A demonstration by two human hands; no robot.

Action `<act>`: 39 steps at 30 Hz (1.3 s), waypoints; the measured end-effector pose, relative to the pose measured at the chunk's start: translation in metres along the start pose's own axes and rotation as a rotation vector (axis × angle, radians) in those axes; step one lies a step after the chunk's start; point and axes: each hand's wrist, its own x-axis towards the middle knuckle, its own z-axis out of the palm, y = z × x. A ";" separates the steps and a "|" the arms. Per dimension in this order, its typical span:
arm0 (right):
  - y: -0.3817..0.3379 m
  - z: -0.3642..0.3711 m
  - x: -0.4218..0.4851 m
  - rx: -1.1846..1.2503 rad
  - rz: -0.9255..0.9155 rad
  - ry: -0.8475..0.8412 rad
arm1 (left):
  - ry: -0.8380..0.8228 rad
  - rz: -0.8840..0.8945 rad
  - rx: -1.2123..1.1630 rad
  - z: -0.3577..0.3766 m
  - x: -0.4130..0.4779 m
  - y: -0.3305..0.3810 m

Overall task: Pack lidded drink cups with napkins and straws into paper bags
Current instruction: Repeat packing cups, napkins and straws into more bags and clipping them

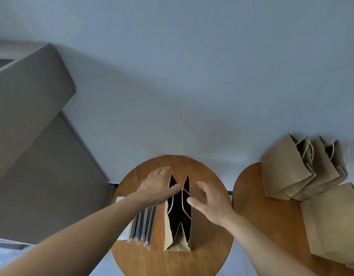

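- Flooring (192, 76) of pale grey-blue fills the upper half of the view.
- At the left stands a grey upholstered block (33, 136), stepped in two levels.
- A second wooden table (257, 220) reaches in from the right, just beside the round table (152, 259) in the middle; a narrow gap parts them.
- On the second table, several brown bags (287, 172) with twine handles lean together at the far edge. One larger bag (331, 226) sits nearer the camera. Their contents are hidden.
- An open paper bag (168, 234) stands upright at the middle of the round table. Its mouth faces the camera, its inside is dark, and its twine handles droop into the opening.
- The left hand (156, 186) is at the bag's far left rim. Its thumb crosses the rim into the mouth and its fingers lie outside the wall, so the paper is pinched between them.
- The right hand (210, 204) hovers just to the right of the bag's mouth, clear of the paper. Its fingers are spread and loosely curved, grasping nothing.
- A bundle of wrapped straws (142, 228) lies flat just left of the bag, its far end hidden under the left wrist.
- Under the straws rests a white stack (123, 234), possibly napkins; I cannot tell.
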 end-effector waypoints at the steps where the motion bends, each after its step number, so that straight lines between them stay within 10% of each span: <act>1: -0.006 -0.003 0.004 -0.027 -0.014 0.018 | 0.013 0.008 0.038 -0.004 0.000 0.003; 18: -0.122 -0.050 0.086 -0.219 -0.437 0.062 | 0.323 -0.198 0.231 -0.128 -0.029 -0.020; 39: -0.486 0.011 0.104 -0.310 -0.973 0.150 | 0.818 -0.406 0.276 -0.361 -0.183 -0.227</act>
